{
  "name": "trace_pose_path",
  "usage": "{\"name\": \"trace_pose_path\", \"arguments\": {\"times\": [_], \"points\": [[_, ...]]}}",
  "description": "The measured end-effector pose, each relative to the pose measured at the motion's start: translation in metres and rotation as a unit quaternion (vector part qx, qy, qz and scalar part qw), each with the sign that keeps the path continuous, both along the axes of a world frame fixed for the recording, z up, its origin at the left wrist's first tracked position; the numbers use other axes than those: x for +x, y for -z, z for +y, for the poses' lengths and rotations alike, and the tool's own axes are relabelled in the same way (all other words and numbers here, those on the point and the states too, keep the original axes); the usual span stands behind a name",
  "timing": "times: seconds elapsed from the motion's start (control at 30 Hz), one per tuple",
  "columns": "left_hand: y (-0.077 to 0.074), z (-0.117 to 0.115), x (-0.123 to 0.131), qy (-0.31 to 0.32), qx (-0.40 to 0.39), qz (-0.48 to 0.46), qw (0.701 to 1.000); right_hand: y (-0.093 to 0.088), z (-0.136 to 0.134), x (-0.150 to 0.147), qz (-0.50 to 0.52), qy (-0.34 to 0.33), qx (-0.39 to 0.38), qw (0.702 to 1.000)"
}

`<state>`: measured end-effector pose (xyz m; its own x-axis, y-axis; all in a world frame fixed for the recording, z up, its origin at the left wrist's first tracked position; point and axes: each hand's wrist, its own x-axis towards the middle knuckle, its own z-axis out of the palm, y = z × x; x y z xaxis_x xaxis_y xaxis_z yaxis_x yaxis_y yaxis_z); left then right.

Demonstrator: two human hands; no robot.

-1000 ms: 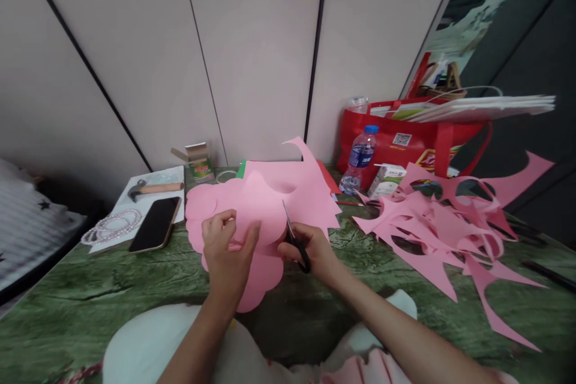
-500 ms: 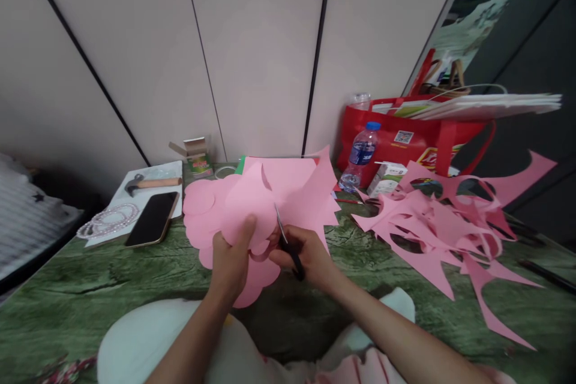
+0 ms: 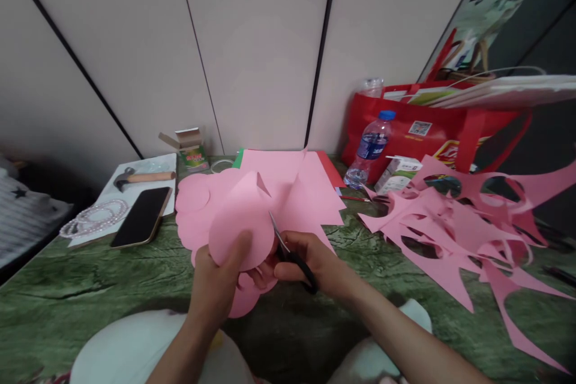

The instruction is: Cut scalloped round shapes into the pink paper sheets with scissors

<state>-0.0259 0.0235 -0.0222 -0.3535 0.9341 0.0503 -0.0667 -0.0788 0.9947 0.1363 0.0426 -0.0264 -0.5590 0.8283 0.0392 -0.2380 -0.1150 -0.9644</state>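
My left hand (image 3: 225,270) pinches a piece of pink paper (image 3: 243,216) with a mostly round outline, the thumb lying on its front. A pair of scissors (image 3: 294,261) with black handles is in my right hand (image 3: 310,258), its blades against the paper's right edge. Part of the blades is hidden behind the paper and fingers. Beneath and to the left, pink paper circles (image 3: 193,192) overlap in a pile. Behind them lie larger pink sheets (image 3: 310,186) with cut, pointed edges.
Pink offcuts (image 3: 432,228) heap up at the right. A water bottle (image 3: 371,147), a small carton (image 3: 398,174) and a red bag (image 3: 405,123) stand behind them. At left lie a phone (image 3: 141,216), a hammer (image 3: 144,177) and beads (image 3: 96,219); an opened box (image 3: 193,153) stands at the back.
The strip at the paper's right side has swung and looks narrower, and more of the round edge shows. Both hands sit slightly lower in the picture. The camera view has shifted a little.
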Motion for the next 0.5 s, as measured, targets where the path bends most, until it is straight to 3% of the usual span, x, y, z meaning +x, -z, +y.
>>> {"name": "trace_pose_path", "arguments": {"times": [0.2, 0.5], "points": [[-0.007, -0.005, 0.002, 0.029, -0.059, 0.101, 0.993, 0.002, -0.002, -0.002, 0.011, 0.005, -0.005, 1.0], [-0.025, -0.014, 0.021, 0.02, -0.009, 0.065, 0.998, 0.005, -0.003, -0.003, 0.024, -0.011, -0.011, 1.0]]}}
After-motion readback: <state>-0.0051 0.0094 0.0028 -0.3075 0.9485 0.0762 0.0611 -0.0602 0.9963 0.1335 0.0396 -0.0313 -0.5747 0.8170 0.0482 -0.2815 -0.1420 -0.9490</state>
